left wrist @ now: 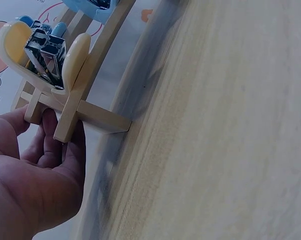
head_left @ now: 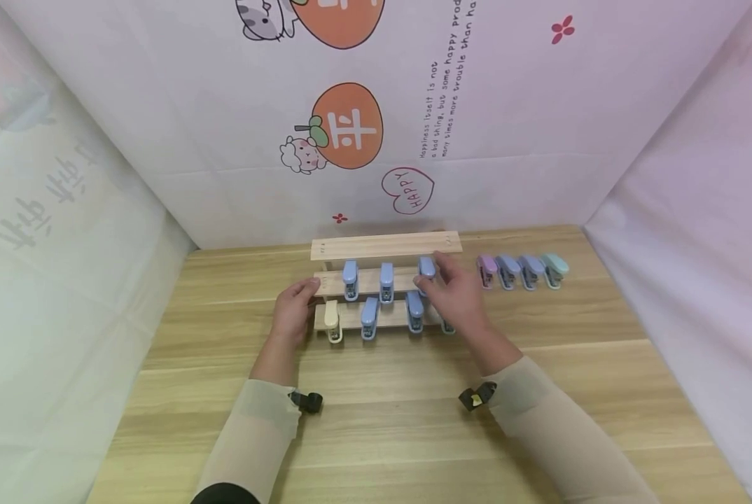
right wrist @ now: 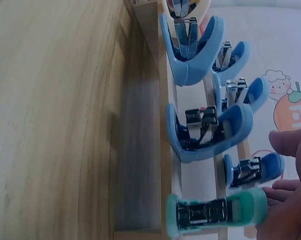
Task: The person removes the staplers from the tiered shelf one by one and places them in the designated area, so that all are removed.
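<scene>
A three-tier wooden rack [head_left: 385,246] stands on the table with staplers on its two lower tiers. My left hand [head_left: 293,311] grips the rack's left end, fingers curled under the wood below the cream stapler [left wrist: 76,62] in the left wrist view. My right hand [head_left: 461,294] is at the rack's right side, beside the right-hand blue stapler [head_left: 426,267] on the middle tier. In the right wrist view its thumb and fingers stand apart around that stapler's rear end. A green stapler [right wrist: 255,205] sits at the bottom tier's right end, mostly hidden in the head view.
To the rack's right, a purple stapler [head_left: 486,266], two bluish staplers [head_left: 508,266] and a mint stapler [head_left: 555,266] stand in a row on the wooden table [head_left: 382,448]. A printed white cloth [head_left: 225,140] hangs close behind the rack.
</scene>
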The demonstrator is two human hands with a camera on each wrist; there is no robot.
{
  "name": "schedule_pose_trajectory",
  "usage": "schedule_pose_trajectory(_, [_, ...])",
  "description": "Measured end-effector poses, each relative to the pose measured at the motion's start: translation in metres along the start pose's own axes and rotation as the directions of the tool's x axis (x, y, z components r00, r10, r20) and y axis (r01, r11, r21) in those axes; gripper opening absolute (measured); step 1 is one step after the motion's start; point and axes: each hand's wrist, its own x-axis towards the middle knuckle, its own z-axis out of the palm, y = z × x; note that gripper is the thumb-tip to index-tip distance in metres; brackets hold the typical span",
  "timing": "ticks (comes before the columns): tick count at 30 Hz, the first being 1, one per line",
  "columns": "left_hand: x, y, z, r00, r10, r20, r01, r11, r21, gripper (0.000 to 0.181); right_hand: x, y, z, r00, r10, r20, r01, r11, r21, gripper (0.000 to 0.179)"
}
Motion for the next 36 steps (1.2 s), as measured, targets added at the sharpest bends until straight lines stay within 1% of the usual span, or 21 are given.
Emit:
schedule_pose_trajectory(5, [-0.001,0.001,0.001,1.000,-0.002,0.005,0.002,1.000,0.001,0.049,0.002,-0.004,0.003,1.000,0.005,0.000,-0.005,0.995,-0.097,0.069])
schedule_pose_trajectory(8, [-0.001,0.002,0.002,1.000,0.002,0.002,-0.002,1.000,0.006,0.049,0.004,-0.005,0.004,1.000,-0.010,-0.003,0.009,0.990,-0.138,0.068])
schedule_pose_trajectory(12, [0.000,0.003,0.002,1.000,0.012,0.007,-0.012,1.000,0.005,0.049,0.005,-0.006,0.004,0.999,-0.041,-0.006,0.039,0.988,-0.147,0.062])
schedule_pose_trajectory(17, [0.002,0.002,0.002,1.000,0.016,0.016,-0.016,1.000,-0.001,0.049,0.005,-0.008,0.006,0.999,-0.034,-0.020,0.030,0.987,-0.160,0.056])
schedule_pose_trajectory(21, [0.002,0.002,0.002,1.000,0.017,0.019,-0.017,1.000,0.000,0.049,0.005,-0.010,0.008,0.999,-0.025,-0.040,0.018,0.987,-0.159,0.051])
schedule_pose_trajectory(26, [0.001,0.002,0.001,1.000,0.010,0.022,-0.010,1.000,0.008,0.051,0.004,-0.009,0.009,0.996,-0.029,-0.078,0.019,0.992,-0.127,0.046])
schedule_pose_trajectory(33, [0.000,0.001,0.001,1.000,0.004,0.019,-0.004,1.000,0.001,0.051,0.000,-0.011,0.007,0.996,-0.027,-0.086,0.021,0.997,-0.073,0.045])
schedule_pose_trajectory(36, [0.000,0.000,-0.001,1.000,0.000,0.014,0.000,1.000,0.010,0.052,-0.003,-0.015,0.003,0.994,-0.040,-0.103,0.036,0.999,-0.038,0.045])
